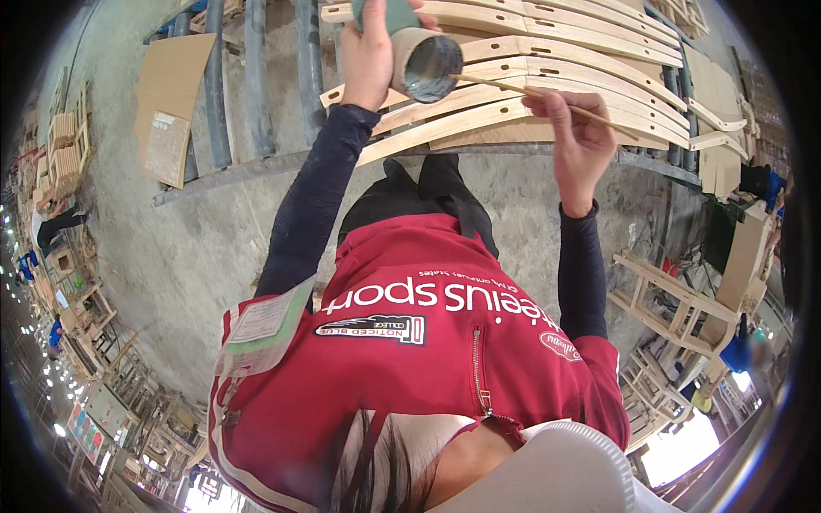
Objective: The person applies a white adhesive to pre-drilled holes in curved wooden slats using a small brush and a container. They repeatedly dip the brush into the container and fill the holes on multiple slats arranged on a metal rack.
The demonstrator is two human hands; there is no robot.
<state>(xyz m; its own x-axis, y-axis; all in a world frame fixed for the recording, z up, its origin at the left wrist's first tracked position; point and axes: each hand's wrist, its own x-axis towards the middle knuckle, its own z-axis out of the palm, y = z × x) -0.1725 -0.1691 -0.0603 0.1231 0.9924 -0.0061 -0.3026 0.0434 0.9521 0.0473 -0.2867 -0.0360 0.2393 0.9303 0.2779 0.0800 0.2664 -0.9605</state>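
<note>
My left hand point(368, 64) is closed round a small round pot point(410, 53), tilted so its dark, smeared inside faces me. Against the pot's far side, under my left fingers, is a dull green piece point(398, 14); whether it belongs to the pot I cannot tell. My right hand point(583, 137) pinches a thin wooden stick point(505, 84). The stick's left end reaches the pot's rim, and its other end sticks out past my palm. Below both hands lie several curved, pale wooden slats point(479, 118) with dark slots in them.
The slats rest across a rack of grey rollers point(259, 81) with a metal front edge point(248, 171). Cardboard sheets point(175, 90) lie at its left. Wooden frames point(676, 299) stand on the right, and stacked wooden parts point(64, 141) at far left. People work farther off.
</note>
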